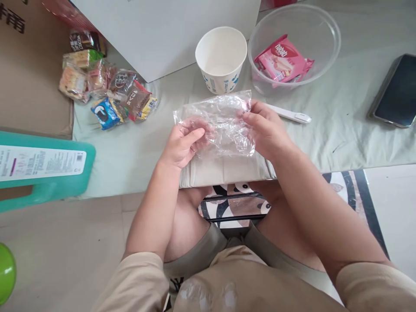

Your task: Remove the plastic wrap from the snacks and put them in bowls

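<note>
A crinkled clear plastic bag (224,117) is held up between both hands, just in front of a white paper cup (221,58). My left hand (182,145) pinches the bag's left edge, fingers curled into the film. My right hand (264,130) grips its right edge, fingers closed on it. Beneath the bag lies a folded grey-green cloth (224,171) on the floor.
A clear plastic bowl (325,26) holds pink wafer packets (281,58). A white pen-like stick (290,115) lies by my right hand. Several wrapped snacks (104,89) sit far left beside a cardboard box (29,82). A phone (396,91) lies at right, a teal jug (42,169) at left.
</note>
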A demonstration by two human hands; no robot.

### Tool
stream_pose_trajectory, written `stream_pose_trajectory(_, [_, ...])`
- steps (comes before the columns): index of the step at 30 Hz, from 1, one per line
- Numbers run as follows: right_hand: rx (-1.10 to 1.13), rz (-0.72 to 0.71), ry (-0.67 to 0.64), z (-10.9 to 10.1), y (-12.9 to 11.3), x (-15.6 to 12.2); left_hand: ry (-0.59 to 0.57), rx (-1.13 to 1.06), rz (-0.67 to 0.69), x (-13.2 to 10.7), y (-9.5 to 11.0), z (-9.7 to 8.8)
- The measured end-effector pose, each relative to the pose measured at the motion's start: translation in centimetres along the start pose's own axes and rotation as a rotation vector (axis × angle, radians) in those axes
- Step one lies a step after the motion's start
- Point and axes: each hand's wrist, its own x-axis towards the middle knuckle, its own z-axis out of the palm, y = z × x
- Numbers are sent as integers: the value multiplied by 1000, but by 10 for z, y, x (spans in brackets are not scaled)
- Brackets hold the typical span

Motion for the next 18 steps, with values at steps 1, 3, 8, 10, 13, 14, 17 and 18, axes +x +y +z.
stream_pose_trajectory(1, [36,62,-42,2,-2,-1,26,-1,25,1,-1,1])
stream_pose_trajectory(3, [106,177,-132,8,-5,-4,73,23,71,2,-4,2])
stream_pose_trajectory(8, [59,230,-205,12,-11,-7,162,231,140,6,-14,-2])
stream_pose_trajectory(10, [-23,196,-168,11,-10,-6,146,281,111,6,-15,-5])
stream_pose_trajectory(13, [10,154,-104,9,-10,-5,101,262,110,2,-10,-8])
stream_pose_trajectory(14, [52,142,-90,9,-10,-4,91,233,124,0,-6,-8])
stream_pose_trajectory(17, [153,129,-105,8,-13,-5,68,138,177,-5,4,-11])
stream_pose_trajectory(18, [160,126,-127,8,-14,-5,54,110,190,-6,6,-12])
